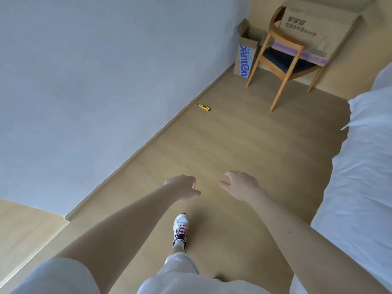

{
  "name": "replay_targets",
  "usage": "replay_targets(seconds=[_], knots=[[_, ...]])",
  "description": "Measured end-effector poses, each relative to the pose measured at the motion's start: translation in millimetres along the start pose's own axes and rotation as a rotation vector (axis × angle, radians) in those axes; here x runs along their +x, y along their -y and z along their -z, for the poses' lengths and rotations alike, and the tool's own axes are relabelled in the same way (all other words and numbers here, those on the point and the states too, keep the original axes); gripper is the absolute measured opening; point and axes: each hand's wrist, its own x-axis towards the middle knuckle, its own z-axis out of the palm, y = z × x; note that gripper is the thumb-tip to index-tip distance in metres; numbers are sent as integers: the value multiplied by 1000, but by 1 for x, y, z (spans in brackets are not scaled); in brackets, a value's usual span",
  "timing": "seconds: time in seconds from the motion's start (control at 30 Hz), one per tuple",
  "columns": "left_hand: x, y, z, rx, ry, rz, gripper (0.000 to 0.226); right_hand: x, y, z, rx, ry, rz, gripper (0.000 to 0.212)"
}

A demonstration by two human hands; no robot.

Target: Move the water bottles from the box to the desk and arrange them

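Observation:
An open cardboard box [246, 54] with blue lettering stands on the floor in the far corner, by the wall; its inside is hidden and I see no water bottles. My left hand [184, 187] and my right hand [239, 185] are stretched out in front of me over the wooden floor, far from the box. Both hands hold nothing and their fingers hang loosely curled. No desk top shows clearly.
A wooden chair [284, 58] with a dark seat stands next to the box, with a large flat cardboard carton [314, 24] leaning behind it. A yellow utility knife [204, 107] lies on the floor by the skirting. A white-covered bed [360, 166] fills the right side. My sneaker [180, 229] steps forward.

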Motion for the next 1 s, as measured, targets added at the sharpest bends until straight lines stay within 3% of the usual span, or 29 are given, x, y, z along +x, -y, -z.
replay_targets(seconds=[0.43, 1.0], knots=[[129, 36, 152, 131, -43, -253, 32, 113, 40, 103, 90, -118, -249, 52], [252, -1, 224, 187, -3, -382, 32, 210, -6, 158, 190, -68, -340, 51]])
